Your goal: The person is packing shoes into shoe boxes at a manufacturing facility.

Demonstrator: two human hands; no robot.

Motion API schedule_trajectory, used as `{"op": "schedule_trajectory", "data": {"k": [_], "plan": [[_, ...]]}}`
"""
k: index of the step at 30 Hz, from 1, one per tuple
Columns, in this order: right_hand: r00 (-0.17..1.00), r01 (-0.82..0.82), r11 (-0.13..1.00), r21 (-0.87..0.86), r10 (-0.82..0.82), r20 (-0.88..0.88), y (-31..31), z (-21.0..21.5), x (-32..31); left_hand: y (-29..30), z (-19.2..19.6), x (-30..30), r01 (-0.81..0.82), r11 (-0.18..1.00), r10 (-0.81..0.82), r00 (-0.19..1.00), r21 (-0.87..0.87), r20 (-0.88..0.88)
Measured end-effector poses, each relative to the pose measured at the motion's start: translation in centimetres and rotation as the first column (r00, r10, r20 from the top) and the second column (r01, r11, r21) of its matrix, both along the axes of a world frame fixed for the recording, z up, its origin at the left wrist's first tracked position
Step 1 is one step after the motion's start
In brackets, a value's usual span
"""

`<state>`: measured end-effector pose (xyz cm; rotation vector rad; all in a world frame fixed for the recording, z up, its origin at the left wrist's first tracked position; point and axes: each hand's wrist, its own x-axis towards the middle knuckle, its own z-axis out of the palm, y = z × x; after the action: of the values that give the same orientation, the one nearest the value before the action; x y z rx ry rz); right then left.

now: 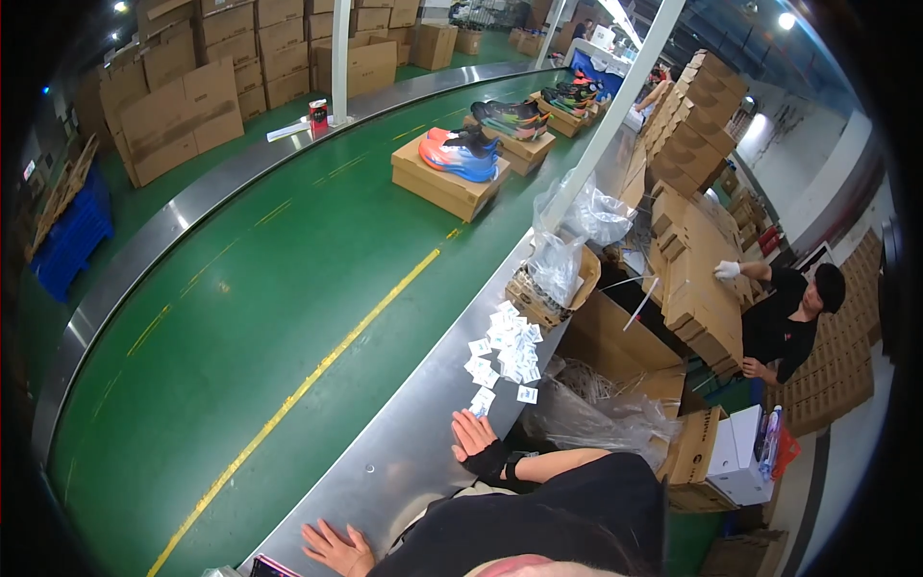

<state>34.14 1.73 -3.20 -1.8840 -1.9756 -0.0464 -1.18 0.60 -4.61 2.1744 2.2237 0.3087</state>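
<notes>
My left hand lies flat on the metal ledge beside the green conveyor belt, its fingers spread and holding nothing. In a black fingerless glove, my right hand rests farther along the same ledge with its fingers stretched out. Its fingertips reach the nearest of the small white packets; whether they touch it I cannot tell. Beyond that, several more packets are heaped loosely on the ledge. Out on the belt, a pair of orange, blue and black sneakers sits on top of a brown shoebox.
More boxes with sneakers stand farther up the belt. A carton with plastic bags sits past the packets. On the right, a person in black stands at stacked flat cardboard. A white post rises beside the belt.
</notes>
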Motion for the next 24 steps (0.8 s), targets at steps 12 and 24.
{"op": "schedule_trajectory", "data": {"k": [12,24], "plan": [[1.000,0.005,1.000,-0.024,-0.005,-0.029,0.0,0.1,0.0,0.0,1.0,0.2,0.012,0.998,-0.012,1.000,-0.061,-0.003],[0.999,-0.005,1.000,-0.004,0.005,-0.037,-0.3,-1.4,0.5,0.1,0.0,0.4,-0.050,0.998,0.049,0.999,-0.046,-0.016]]}}
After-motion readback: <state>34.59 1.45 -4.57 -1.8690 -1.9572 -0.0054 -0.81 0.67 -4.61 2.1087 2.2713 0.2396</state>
